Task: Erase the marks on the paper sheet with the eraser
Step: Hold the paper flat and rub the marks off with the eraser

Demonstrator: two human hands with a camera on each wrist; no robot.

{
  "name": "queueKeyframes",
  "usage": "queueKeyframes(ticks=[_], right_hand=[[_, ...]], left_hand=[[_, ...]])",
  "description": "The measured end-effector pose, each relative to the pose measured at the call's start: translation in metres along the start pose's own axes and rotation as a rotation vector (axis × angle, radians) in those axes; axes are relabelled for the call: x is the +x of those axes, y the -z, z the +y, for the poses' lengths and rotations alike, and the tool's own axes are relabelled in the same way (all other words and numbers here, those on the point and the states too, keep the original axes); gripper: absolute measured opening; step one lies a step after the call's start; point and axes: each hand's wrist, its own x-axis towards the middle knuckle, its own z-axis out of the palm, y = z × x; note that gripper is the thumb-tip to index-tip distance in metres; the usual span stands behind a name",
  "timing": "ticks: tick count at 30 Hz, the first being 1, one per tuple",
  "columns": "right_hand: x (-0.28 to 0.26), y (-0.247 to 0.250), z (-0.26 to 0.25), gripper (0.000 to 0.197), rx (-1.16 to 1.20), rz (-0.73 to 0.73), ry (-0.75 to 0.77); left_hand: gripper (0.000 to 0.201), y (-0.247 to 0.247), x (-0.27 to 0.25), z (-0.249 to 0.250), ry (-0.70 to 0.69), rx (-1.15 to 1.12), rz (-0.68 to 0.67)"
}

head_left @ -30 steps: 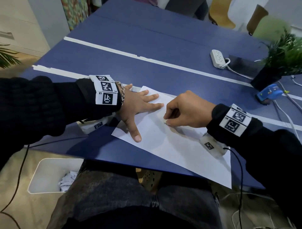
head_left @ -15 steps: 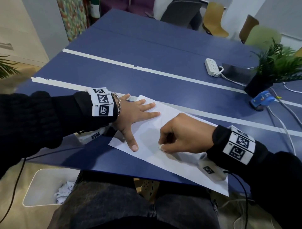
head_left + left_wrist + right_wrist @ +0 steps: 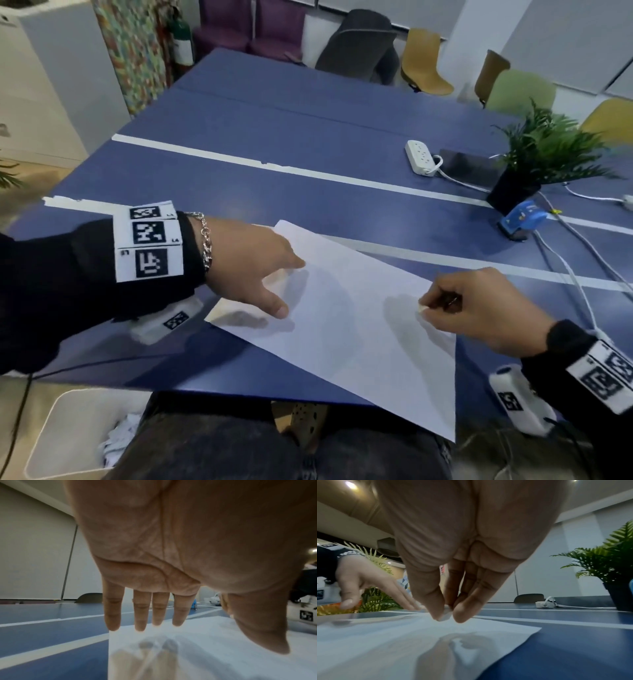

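A white paper sheet (image 3: 356, 335) lies askew on the blue table (image 3: 274, 192), one corner hanging over the near edge. No marks show on it. My left hand (image 3: 263, 274) hovers over the sheet's left end with fingers (image 3: 142, 615) straight and its shadow on the paper (image 3: 214, 649) below. My right hand (image 3: 479, 308) is over the sheet's right part and pinches a small white eraser (image 3: 422, 309) between thumb and fingertips. In the right wrist view the eraser (image 3: 446, 614) is slightly above the paper (image 3: 385, 642), casting a separate shadow.
A white power strip (image 3: 419, 157), a dark flat device (image 3: 469, 168), a potted plant (image 3: 544, 161) and a blue gadget (image 3: 520, 219) with cables sit at the far right. White tape lines cross the table. A white bin (image 3: 44, 438) of crumpled paper stands below left.
My left hand has come up off the sheet and shifted to its left end. My right hand has moved right with the eraser and lifted off the paper. The head view has tilted upward.
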Motion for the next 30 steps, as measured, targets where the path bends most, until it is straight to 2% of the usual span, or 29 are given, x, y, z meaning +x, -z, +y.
queueKeyframes(ticks=[2, 5, 9, 13, 23, 27, 30], right_hand=[[-0.002, -0.002, -0.006, 0.007, -0.005, -0.045, 0.011], [0.014, -0.004, -0.026, 0.008, -0.003, -0.052, 0.072], [0.074, -0.01, -0.056, 0.011, -0.08, -0.011, 0.158], [0.115, -0.021, -0.065, 0.011, -0.121, -0.045, 0.175], [0.11, -0.032, -0.075, 0.01, -0.116, -0.119, 0.213], [0.122, -0.025, -0.07, 0.01, -0.144, -0.049, 0.161], [0.118, -0.029, -0.08, 0.008, -0.17, -0.099, 0.228]], left_hand=[[0.095, -0.003, 0.006, 0.006, -0.022, -0.023, -0.018], [0.097, 0.004, 0.033, -0.004, -0.04, -0.096, 0.05], [0.106, 0.005, 0.066, -0.008, -0.01, -0.088, 0.035], [0.123, -0.008, 0.071, -0.002, -0.014, -0.109, 0.002], [0.134, -0.021, 0.071, -0.004, 0.018, -0.056, 0.008], [0.135, -0.023, 0.073, -0.005, 0.011, -0.056, 0.024], [0.137, -0.026, 0.074, -0.006, 0.017, -0.053, 0.038]])
